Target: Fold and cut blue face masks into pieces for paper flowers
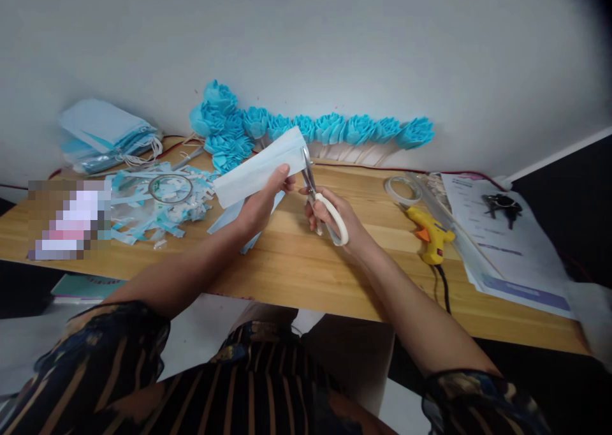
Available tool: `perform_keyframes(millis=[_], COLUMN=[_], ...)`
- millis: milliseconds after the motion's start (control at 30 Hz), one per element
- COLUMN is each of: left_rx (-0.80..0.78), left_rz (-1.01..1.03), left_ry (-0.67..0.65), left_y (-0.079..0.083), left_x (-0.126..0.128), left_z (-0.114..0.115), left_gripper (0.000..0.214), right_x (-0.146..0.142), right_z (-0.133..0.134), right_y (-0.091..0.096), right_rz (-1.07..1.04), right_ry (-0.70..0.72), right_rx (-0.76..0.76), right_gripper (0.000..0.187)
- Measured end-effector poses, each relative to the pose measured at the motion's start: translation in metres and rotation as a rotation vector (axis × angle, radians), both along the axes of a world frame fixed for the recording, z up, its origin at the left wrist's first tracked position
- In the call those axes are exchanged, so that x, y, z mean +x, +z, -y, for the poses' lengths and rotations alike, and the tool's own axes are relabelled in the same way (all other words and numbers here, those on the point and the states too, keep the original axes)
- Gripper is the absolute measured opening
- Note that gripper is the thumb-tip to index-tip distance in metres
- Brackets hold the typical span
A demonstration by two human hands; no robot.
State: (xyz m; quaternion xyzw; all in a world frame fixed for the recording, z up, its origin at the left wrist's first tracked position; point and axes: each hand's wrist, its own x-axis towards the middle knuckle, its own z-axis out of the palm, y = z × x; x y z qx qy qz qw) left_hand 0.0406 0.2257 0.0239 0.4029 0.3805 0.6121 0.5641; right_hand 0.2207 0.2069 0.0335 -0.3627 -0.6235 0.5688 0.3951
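Note:
My left hand is closed on a pale blue face mask, held up flat over the wooden table. My right hand grips white-handled scissors, blades pointing up and meeting the mask's right edge near its top corner. Both hands hover above the table's middle. More pale blue sheets lie under my left hand.
A row of blue flower-like rosettes lines the wall. Left: a bagged stack of masks, cut blue scraps and a tape ring. Right: another tape roll, a yellow glue gun, papers and a black object.

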Motion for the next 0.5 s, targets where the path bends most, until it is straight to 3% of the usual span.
perform_keyframes(millis=[67, 167, 500], left_rx=[0.089, 0.133, -0.037], left_rz=[-0.079, -0.232, -0.456], left_ry=[0.073, 0.081, 0.136], left_y=[0.001, 0.002, 0.014], left_x=[0.001, -0.001, 0.0], left_z=[0.0, 0.003, 0.013], left_gripper=[0.036, 0.039, 0.03], right_x=[0.0, 0.001, 0.001], right_z=[0.0, -0.001, -0.002], right_y=[0.0, -0.001, -0.002], right_rz=[-0.004, 0.024, 0.021], right_ry=[0.005, 0.008, -0.003], right_rx=[0.006, 0.02, 0.015], right_gripper=[0.069, 0.067, 0.07])
